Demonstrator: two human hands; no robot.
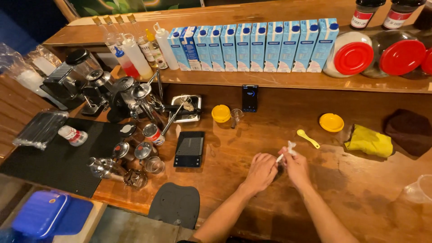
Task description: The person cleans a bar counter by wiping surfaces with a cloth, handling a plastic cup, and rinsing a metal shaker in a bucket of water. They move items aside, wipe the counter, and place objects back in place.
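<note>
1. Small white stick-like tool [286, 151], its pale tuft end poking up, sits between my two hands over the wooden counter [360, 189], near the yellow spoon [308, 138].
2. My right hand [296, 167] pinches its shaft; my left hand [261, 171] is curled against something dark that I can't make out.
3. I judge it light, thin and easily bent; I'd hold the shaft, not the tuft.

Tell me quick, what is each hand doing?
Left hand: closed, holding something hidden.
Right hand: closed on a small white stick.
</note>
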